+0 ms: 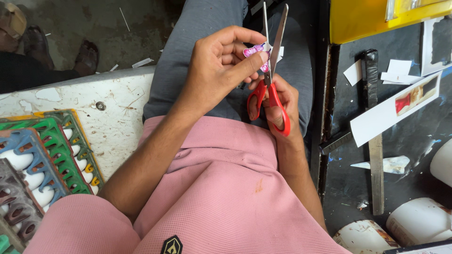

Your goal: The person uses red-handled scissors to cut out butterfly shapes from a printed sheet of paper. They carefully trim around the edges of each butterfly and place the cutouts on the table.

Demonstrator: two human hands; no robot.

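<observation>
Two hands are working over the lap: left hand (221, 66) is pinching a tiny, flimsy pink-and-purple paper cutout (256, 51) by its edge, while right hand (275, 106), fingers looped through the handles, is holding red-handled steel scissors (272, 70) part-open around it.

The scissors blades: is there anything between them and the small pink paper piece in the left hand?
Nothing visible. The left hand pinches the pink paper piece right at the open blades of the red scissors, held by the right hand. Paper and blades meet directly.

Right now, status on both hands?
Left hand pinching pink paper cutout. Right hand working red scissors, blades open at cutout. Nothing obstructing.
</observation>
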